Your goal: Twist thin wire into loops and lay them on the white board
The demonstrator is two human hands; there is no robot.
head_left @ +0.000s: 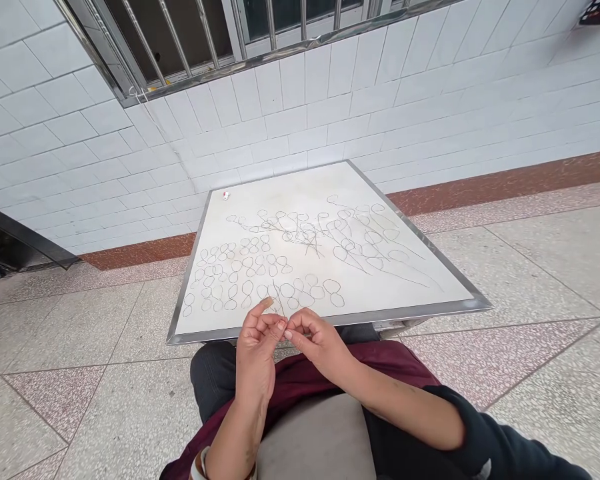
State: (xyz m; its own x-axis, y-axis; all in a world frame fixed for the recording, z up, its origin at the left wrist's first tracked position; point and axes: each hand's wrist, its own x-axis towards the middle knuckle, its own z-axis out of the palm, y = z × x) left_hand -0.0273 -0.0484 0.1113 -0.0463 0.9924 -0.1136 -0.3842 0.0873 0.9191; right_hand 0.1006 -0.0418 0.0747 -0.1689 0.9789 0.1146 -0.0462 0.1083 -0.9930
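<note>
My left hand [261, 343] and my right hand [319, 341] meet just above the near edge of the table. Each is closed in a pinch, fingertips touching. Between them is a thin dark wire [279, 298], whose upper end sticks up past my fingers; its lower part is hidden by them. Beyond my hands lie several wire figure-eights [247, 282] in rough rows on the left and near side of the white tabletop. Farther right, wire loops with long straight stems [365, 264] overlap in a loose spread.
The white table [300, 177] has a grey metal rim and stands close to a white tiled wall [250, 127]. A small red-and-white object [226, 195] rests at its far left corner. Above is a barred window [260, 30]. Speckled floor [530, 260] surrounds the table.
</note>
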